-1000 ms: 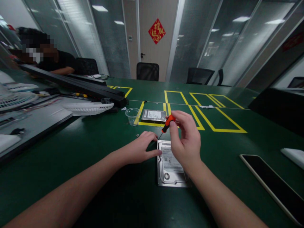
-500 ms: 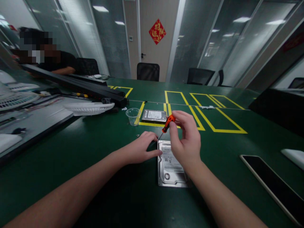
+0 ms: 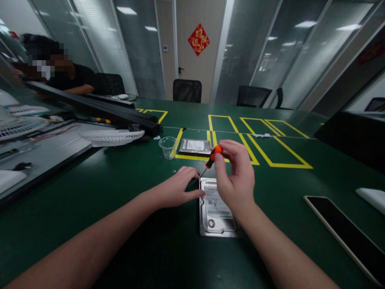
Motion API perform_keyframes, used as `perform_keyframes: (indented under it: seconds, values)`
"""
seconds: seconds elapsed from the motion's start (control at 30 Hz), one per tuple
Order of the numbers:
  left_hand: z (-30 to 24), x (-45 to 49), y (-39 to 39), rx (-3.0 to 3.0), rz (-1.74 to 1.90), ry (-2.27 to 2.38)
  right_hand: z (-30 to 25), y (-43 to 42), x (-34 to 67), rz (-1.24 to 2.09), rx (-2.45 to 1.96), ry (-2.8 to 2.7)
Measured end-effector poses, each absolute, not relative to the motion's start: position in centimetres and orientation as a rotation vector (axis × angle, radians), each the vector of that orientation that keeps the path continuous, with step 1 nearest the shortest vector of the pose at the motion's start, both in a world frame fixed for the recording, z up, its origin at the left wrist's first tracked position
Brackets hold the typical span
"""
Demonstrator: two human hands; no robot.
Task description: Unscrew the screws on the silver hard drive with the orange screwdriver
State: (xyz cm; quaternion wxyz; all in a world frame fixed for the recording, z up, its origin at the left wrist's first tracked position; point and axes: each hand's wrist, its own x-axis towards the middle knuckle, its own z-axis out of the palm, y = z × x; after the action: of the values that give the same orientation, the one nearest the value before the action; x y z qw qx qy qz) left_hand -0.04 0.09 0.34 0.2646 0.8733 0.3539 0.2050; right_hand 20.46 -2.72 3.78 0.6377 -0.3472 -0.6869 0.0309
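Observation:
A silver hard drive (image 3: 215, 212) lies flat on the green table (image 3: 126, 188) in front of me. My right hand (image 3: 236, 176) pinches an orange-handled screwdriver (image 3: 212, 157), its thin tip down at the drive's far left corner. My left hand (image 3: 177, 188) rests on the table with curled fingers, thumb pressed against the drive's left edge. A second hard drive (image 3: 195, 147) lies farther back on a yellow tape line, and a clear plastic cup (image 3: 167, 147) stands to its left.
Yellow tape rectangles (image 3: 270, 148) mark the table beyond. A black bar (image 3: 99, 107) and white fan grilles (image 3: 110, 137) lie at the left, where a seated person (image 3: 64, 74) works. A dark tablet (image 3: 345, 233) lies at the right. A tiny screw (image 3: 174, 171) sits near my left hand.
My right hand's fingers have shifted slightly on the screwdriver handle. Both hands and the drive stay where they were.

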Motion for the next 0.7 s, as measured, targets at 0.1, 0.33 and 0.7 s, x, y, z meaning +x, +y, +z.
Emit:
perform_keyframes:
  seconds: [0.1, 0.33, 0.7]
  values:
    - [0.41, 0.0, 0.1, 2.357, 0.548, 0.959, 3.87, -2.62, 20.39, 0.055, -0.785, -1.56]
    - [0.66, 0.08, -0.03, 2.362, 0.533, 0.968, 3.67, -2.55, 20.39, 0.095, -0.78, -1.529]
    - [0.54, 0.08, 0.03, 2.37, 0.555, 0.957, 4.33, -3.04, 20.44, -0.014, -0.798, -1.609]
